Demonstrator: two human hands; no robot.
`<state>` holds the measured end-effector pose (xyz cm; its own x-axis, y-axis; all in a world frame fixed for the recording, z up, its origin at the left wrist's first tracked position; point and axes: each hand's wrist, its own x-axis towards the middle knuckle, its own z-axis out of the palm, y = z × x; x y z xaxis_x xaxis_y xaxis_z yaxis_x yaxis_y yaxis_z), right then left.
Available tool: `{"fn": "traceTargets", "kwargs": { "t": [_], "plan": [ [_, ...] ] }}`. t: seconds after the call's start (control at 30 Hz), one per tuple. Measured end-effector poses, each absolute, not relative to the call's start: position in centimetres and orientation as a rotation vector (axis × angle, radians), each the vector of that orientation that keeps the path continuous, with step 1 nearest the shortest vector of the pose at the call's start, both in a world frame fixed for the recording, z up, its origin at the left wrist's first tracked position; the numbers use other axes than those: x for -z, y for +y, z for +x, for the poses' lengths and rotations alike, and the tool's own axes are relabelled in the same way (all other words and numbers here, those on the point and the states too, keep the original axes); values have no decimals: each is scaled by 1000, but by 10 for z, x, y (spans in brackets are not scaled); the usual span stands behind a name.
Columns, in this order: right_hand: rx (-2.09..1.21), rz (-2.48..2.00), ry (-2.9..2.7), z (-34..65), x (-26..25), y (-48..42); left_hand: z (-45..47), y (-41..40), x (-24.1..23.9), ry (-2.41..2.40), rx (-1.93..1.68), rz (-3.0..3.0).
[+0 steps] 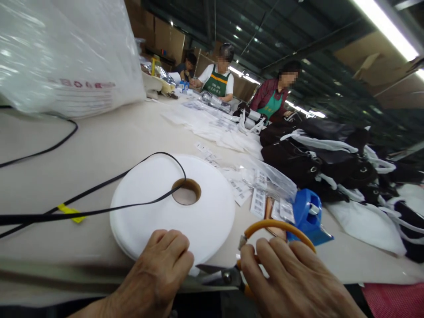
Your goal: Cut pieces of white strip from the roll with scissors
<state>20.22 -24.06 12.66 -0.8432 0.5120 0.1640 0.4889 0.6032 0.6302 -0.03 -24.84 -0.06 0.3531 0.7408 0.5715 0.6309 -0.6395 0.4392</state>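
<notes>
A wide roll of white tape (212, 207) lies flat on the table, a brown cardboard core at its centre. My left hand (162, 265) is closed at the roll's near edge, its fingers curled round the end of the white tape. A small white bit of tape shows between those fingers and the blades. In my right hand (281, 278) are scissors (227, 277) with orange handles, their blades parted and pointing left towards my left hand. One handle loop stands up above the knuckles. The tips are close to the left fingers.
A black cord (132, 205) with a yellow tag (73, 213) runs over the roll. A blue tape dispenser (306, 216), barcode labels (258, 201) and dark bags with white straps (318, 154) lie right. A large plastic bag (69, 57) stands left. Several people work beyond.
</notes>
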Motion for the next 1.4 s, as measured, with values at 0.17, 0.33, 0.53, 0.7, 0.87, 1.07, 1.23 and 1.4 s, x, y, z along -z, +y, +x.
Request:
{"fn": "traceTargets", "kwargs": {
  "t": [0.17, 0.33, 0.53, 0.7, 0.87, 1.07, 1.23, 1.4],
  "plan": [
    [-1020, 877, 2736, 196, -131, -238, 1, -252, 1, 1324, -1225, 2413],
    [-1004, 837, 2749, 189, -131, -234, 1, -253, 3, 1334, -1336, 2348],
    [-1033, 777, 2702, 181, -134, -232, 2, -252, 3, 1313, -1401, 2303],
    [-1053, 660, 2629, 164, -145, -237, 1, -252, -1, 1324, -1355, 2332],
    [-992, 481, 2538, 142, -147, -235, 0, -253, -2, 1359, -1202, 2398],
    [-965, 419, 2528, 138, -146, -223, 0, -255, -12, 1403, -988, 2513],
    [-1090, 430, 2471, 135, -147, -233, 0, -255, -16, 1367, -971, 2570],
    [-1068, 356, 2392, 129, -153, -245, -1, -254, -16, 1394, -851, 2574]
  ]
}}
